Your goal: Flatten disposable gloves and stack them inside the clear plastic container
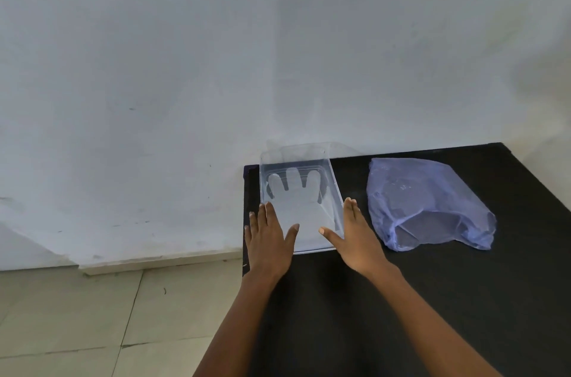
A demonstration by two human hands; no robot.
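A clear plastic container (335, 188) sits at the far left corner of the black table (432, 299), against the wall. Inside it lies a flattened translucent glove (296, 200), fingers pointing toward the wall. My left hand (268, 240) rests flat at the container's near left side, fingers spread, thumb over the glove's cuff. My right hand (355, 237) lies flat at the container's near right side, thumb reaching over the rim. Neither hand grips anything.
A crumpled blue-purple plastic bag (429, 206) lies to the right of the container, its mouth facing me. A white wall runs behind the table. Tiled floor (77, 315) shows beyond the table's left edge.
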